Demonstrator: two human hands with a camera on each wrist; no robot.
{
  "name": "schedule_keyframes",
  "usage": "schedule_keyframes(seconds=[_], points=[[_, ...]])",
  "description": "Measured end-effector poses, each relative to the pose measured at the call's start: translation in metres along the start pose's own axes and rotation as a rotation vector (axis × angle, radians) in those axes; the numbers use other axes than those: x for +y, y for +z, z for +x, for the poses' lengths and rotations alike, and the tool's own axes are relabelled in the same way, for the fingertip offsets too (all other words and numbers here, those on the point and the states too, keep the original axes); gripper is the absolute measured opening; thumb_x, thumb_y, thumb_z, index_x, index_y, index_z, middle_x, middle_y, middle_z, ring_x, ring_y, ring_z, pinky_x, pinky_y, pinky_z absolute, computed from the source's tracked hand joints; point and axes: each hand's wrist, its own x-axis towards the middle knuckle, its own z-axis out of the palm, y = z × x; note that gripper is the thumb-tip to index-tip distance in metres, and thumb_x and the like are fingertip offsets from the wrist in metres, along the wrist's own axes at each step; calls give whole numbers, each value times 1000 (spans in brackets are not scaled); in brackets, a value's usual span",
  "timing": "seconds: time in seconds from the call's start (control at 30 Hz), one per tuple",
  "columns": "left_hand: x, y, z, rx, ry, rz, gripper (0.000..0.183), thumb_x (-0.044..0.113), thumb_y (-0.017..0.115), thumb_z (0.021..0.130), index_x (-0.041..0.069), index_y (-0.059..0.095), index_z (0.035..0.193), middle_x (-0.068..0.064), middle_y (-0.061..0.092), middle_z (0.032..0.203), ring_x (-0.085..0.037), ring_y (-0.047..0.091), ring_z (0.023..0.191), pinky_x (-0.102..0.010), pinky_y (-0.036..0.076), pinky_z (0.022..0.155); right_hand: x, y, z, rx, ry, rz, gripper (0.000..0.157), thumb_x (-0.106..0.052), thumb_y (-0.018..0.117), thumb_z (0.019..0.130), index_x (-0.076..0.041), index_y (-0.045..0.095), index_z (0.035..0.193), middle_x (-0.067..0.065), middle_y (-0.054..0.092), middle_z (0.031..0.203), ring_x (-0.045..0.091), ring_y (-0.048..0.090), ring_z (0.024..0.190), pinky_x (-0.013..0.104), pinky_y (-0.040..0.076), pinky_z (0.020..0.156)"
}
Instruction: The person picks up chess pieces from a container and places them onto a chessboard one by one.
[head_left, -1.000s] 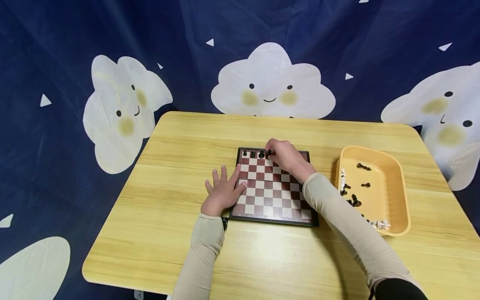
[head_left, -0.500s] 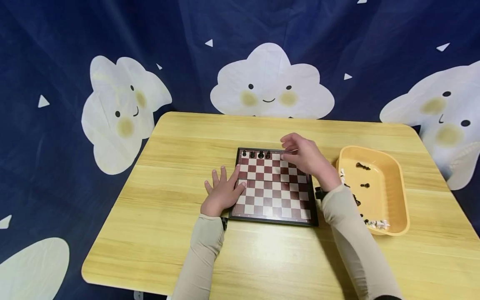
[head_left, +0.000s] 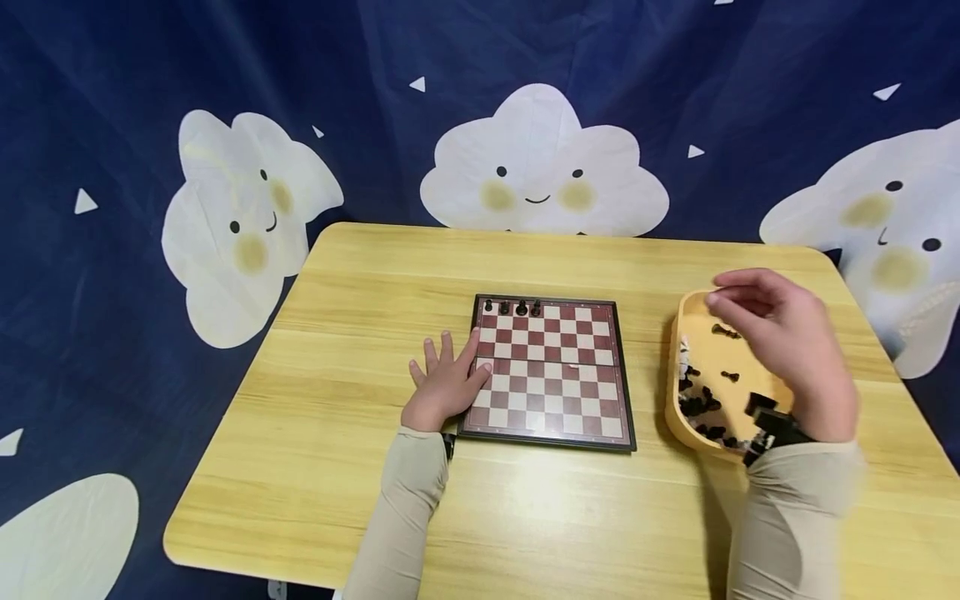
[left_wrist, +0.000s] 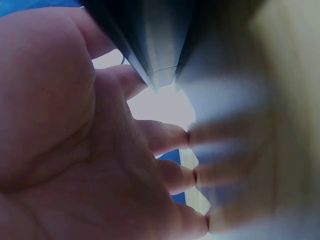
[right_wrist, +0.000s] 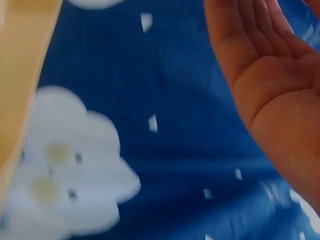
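four black chess pieces (head_left: 521,307) upright in a row, at the upper left corner of a red-and-white chessboard (head_left: 551,387), just below the middle of the head view. at the board's left edge, the left hand (head_left: 444,388), with fingers spread, thumb reaching onto the squares, gripping nothing. right of the board and near to it, a yellow tub (head_left: 701,354). inside, heaped along the left and lower sides, loose black pieces (head_left: 699,403) and a few white pieces (head_left: 683,354); higher up, two more black ones, lying singly. over the tub's right side, the right hand (head_left: 787,333), slightly blurred, with fingers loosely bent, thumb apart from them, bare palm at the upper right of the right wrist view, holding nothing visible. at both wrists, a black band (head_left: 776,425); below, beige sleeves (head_left: 397,517) running to the bottom of the frame. under it all, a pale wooden table (head_left: 360,292). behind, across the top, a navy backdrop (head_left: 390,50) with smiling white clouds (head_left: 543,150) and small white triangles (head_left: 418,84).
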Motion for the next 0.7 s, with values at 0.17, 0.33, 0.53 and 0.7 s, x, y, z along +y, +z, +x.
schedule_keyframes(seconds=[0.17,0.33,0.53,0.7], points=[[0,0,-1,5,9,-9,68,49,41,109,30,13,168,-22,-6,171,-46,-21,153,-72,-13,116,12,-33,-15,103,84,-44,18,-24,71,100,-17,68,116,-38,62,86,-17,61,77,4,45,66],[-2,1,1,-2,12,-17,68,49,39,109,29,12,168,-22,-8,171,-45,-22,153,-71,-15,116,24,-51,-22,78,167,-104,26,-32,67,102,-13,66,120,-36,62,80,-14,60,70,8,44,60],[-4,2,4,-19,5,-13,68,48,38,109,30,9,168,-22,-10,171,-45,-24,153,-71,-16,115,42,-54,-17,-328,276,-122,58,-35,55,108,14,47,139,8,74,100,-1,66,76,22,57,66],[-3,2,5,-27,1,0,68,50,37,109,32,7,168,-20,-11,171,-44,-25,153,-71,-15,115,50,-50,-14,-556,423,-5,55,-26,52,110,21,41,139,15,71,109,14,73,83,35,62,74]])
